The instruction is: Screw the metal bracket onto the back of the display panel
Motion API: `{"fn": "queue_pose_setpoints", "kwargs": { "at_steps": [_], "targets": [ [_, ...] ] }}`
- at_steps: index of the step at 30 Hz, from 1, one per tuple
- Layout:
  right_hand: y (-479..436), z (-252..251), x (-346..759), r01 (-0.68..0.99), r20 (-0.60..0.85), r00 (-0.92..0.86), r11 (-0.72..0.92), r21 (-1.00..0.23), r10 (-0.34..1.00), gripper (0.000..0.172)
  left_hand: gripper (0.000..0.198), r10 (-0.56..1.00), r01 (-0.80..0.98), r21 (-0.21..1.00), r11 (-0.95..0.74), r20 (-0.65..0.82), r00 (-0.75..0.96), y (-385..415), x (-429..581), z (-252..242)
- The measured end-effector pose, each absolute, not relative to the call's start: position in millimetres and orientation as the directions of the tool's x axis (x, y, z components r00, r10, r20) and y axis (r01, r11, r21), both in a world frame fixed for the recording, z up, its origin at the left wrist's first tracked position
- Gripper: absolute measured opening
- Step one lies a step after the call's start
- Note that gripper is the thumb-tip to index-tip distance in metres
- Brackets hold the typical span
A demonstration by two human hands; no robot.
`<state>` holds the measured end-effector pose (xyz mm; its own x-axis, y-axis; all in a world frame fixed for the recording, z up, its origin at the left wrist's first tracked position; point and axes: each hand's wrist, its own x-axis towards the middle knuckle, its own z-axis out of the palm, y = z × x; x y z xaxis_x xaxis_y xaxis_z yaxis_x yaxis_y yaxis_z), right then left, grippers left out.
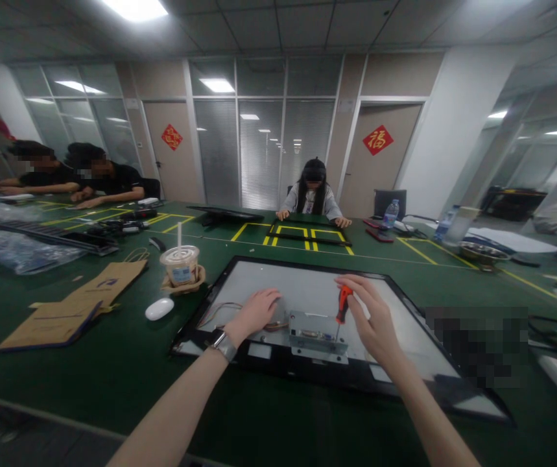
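A black-framed monitor panel lies face down on the green table, its silver back up. A small metal board cover sits near its front edge, with thin wires running left of it. My left hand rests on the panel beside the cover, fingers curled down onto the wires. My right hand grips an orange-handled screwdriver held upright, its tip down on the cover's right end.
A lidded drink cup with straw, a white mouse and a brown paper bag lie to the left. A person sits opposite at another black frame. Two people sit far left. Bottles stand at the back right.
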<state>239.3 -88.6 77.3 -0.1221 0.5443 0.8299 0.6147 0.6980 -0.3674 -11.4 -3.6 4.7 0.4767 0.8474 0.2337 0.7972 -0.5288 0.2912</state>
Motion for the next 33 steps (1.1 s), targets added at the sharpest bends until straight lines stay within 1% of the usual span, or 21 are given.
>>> {"fn": "queue_pose_setpoints", "kwargs": {
  "at_steps": [2,7,9,11,13,19,23,25,27,30,33],
  "targets": [
    [-89.9,77.7,237.7,0.608,0.825,-0.123,0.699,-0.376,0.551,0.025,0.038,0.849,0.798,0.293,-0.527,0.233,0.475,-3.3,-11.5,4.8],
    [-91.9,77.0,232.8,0.642,0.857,-0.052,0.675,-0.365,0.513,0.013,0.038,0.849,0.795,0.302,-0.526,0.228,0.476,-3.6,-11.4,6.0],
    [-92.3,75.5,232.2,0.615,0.844,-0.069,0.689,-0.384,0.532,0.016,0.038,0.853,0.798,0.301,-0.521,0.221,0.473,-4.1,-11.2,6.6],
    [-92.1,73.9,232.3,0.564,0.819,-0.097,0.709,-0.422,0.565,0.022,0.039,0.856,0.803,0.299,-0.516,0.212,0.471,-4.5,-11.1,7.0],
    [-91.2,73.1,232.8,0.532,0.8,-0.104,0.712,-0.458,0.591,0.024,0.038,0.859,0.806,0.299,-0.512,0.21,0.467,-4.9,-11.2,7.3],
    [-90.8,75.7,235.1,0.592,0.826,-0.009,0.669,-0.45,0.563,0.011,0.039,0.848,0.795,0.297,-0.528,0.229,0.478,-4.9,-11.8,6.3],
    [-91.9,73.1,236.5,0.535,0.792,-0.051,0.687,-0.493,0.609,0.024,0.038,0.847,0.791,0.307,-0.53,0.234,0.477,-1.7,-12.5,3.0],
    [-91.4,71.1,236.5,0.517,0.778,-0.068,0.689,-0.508,0.625,0.027,0.038,0.845,0.786,0.312,-0.533,0.242,0.477,1.1,-12.8,0.2],
    [-90.6,70.4,236.1,0.542,0.788,-0.062,0.684,-0.488,0.612,0.025,0.038,0.841,0.784,0.308,-0.539,0.247,0.481,3.8,-12.9,-2.3],
    [-90.1,71.6,235.5,0.612,0.832,-0.008,0.66,-0.435,0.555,0.017,0.038,0.841,0.787,0.299,-0.539,0.248,0.482,5.9,-12.9,-3.8],
    [-91.0,72.0,235.8,0.62,0.841,0.015,0.655,-0.433,0.542,0.014,0.038,0.841,0.79,0.295,-0.538,0.249,0.48,5.6,-13.0,-2.8]
  ]
}}
